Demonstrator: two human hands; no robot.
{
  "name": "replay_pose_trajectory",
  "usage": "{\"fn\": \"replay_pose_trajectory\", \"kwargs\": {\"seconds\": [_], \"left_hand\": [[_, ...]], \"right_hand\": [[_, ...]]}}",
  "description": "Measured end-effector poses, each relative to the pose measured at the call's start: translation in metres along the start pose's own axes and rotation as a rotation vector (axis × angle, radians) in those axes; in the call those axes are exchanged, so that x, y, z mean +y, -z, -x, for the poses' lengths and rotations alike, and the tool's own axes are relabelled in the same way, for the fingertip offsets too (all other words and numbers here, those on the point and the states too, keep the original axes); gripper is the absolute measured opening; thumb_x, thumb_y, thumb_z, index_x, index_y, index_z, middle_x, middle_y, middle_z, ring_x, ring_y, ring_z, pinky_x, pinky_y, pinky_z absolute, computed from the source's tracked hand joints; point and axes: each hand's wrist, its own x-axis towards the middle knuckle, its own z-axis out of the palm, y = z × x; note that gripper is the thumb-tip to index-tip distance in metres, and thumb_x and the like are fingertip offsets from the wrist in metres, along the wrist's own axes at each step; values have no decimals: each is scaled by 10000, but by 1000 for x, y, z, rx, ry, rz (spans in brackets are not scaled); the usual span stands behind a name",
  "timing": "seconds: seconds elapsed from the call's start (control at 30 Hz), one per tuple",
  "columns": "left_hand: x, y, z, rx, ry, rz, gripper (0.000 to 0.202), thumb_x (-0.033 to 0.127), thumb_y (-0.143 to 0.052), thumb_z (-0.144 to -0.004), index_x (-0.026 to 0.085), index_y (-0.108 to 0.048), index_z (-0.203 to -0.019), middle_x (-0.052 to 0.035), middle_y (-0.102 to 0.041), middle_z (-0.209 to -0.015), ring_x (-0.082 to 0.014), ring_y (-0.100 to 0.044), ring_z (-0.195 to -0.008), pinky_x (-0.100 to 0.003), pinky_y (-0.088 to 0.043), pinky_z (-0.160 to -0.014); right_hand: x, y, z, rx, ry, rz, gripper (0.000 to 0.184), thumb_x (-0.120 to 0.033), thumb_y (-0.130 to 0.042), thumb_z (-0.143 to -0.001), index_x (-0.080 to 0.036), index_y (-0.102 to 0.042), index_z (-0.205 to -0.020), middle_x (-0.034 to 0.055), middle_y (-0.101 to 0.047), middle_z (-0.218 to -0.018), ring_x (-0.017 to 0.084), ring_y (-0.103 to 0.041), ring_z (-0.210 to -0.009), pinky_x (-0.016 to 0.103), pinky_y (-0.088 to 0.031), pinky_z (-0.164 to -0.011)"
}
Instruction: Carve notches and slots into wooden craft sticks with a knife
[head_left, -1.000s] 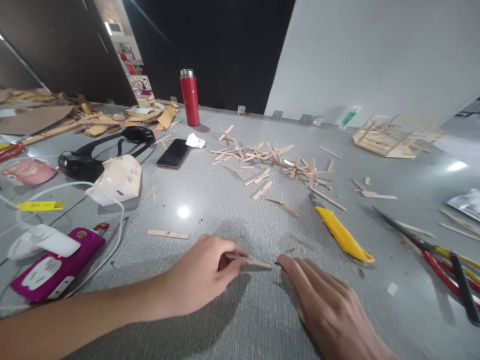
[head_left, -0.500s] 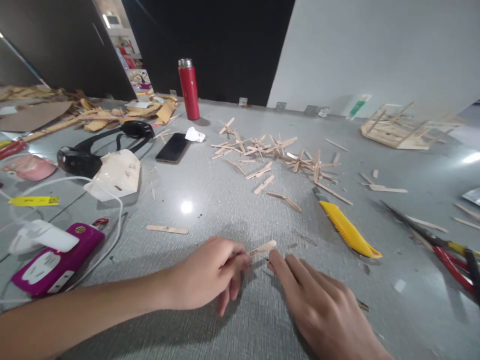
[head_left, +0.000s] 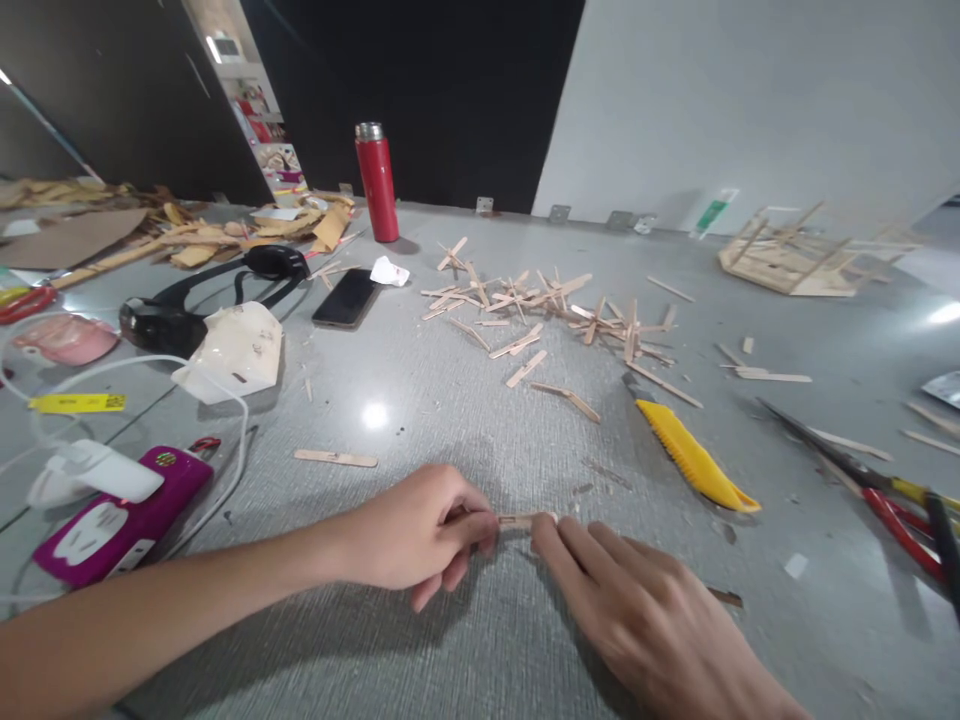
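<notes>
Between my two hands, low over the grey table, lies a small wooden popsicle stick (head_left: 517,521). My left hand (head_left: 431,535) pinches its left end between thumb and fingers. The fingertips of my right hand (head_left: 626,595) close on its right end and cover it, so the grip there is partly hidden. Another popsicle stick (head_left: 335,458) rests flat on the table to the left of my left hand. A yellow utility knife (head_left: 697,455) lies beyond my right hand, and a dark narrow piece (head_left: 726,597) shows beside that hand.
Loose sticks (head_left: 517,295) are heaped further back. Scissors with red handles (head_left: 900,525) lie at right, below a wooden stick frame (head_left: 795,260). A red bottle (head_left: 377,185), a phone (head_left: 346,298) and a purple power bank (head_left: 124,515) with a white cable stand or lie left.
The stick has turned from slanting up at the right to nearly level. My right fingertips have come onto its right end, which showed free before.
</notes>
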Motion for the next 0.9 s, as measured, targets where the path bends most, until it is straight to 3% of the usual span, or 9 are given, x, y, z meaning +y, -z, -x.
{"fn": "replay_pose_trajectory", "kwargs": {"seconds": [0.13, 0.33, 0.47, 0.67, 0.9], "left_hand": [[1, 4, -1, -38, 6, -26, 379, 355, -418, -1044, 165, -542, -740, 43, -548, -526, -37, -473, -313, -120, -329, -348], [5, 8, 0, -68, 25, -29, 378, 354, -433, -1039, 165, -550, -733, 36, -557, -546, -38, -477, -322, -127, -341, -358], [3, 8, 0, -67, 26, -27, 379, 356, -430, -1037, 166, -546, -730, 36, -553, -542, -44, -480, -321, -138, -332, -355], [5, 12, -2, -87, 7, -58, 343, 324, -457, -1010, 166, -552, -721, 43, -529, -531, -52, -459, -320, -164, -353, -369], [8, 17, -4, -112, -32, -117, 336, 283, -456, -994, 171, -548, -691, 29, -540, -527, -63, -474, -329, -176, -361, -371]], "right_hand": [[3, -1, 2, 15, 61, -19, 392, 14, -267, -950, -5, -529, -1241, 59, -637, -761, 177, -651, -594, 296, -551, -517], [4, -3, 2, 10, 98, -19, 417, 23, -286, -945, 47, -493, -1306, 69, -625, -750, 180, -653, -593, 299, -565, -519], [4, -3, 2, 18, 105, -16, 418, 18, -289, -945, 46, -509, -1300, 70, -628, -755, 178, -654, -592, 299, -565, -522], [-1, 2, 0, 53, 160, 143, 416, 9, -441, -868, 80, -561, -1261, 87, -642, -756, 227, -656, -617, 357, -550, -516], [-5, 7, -1, -12, 224, 298, 462, 27, -455, -801, 78, -615, -1231, 80, -626, -694, 217, -607, -540, 342, -484, -432]]}}
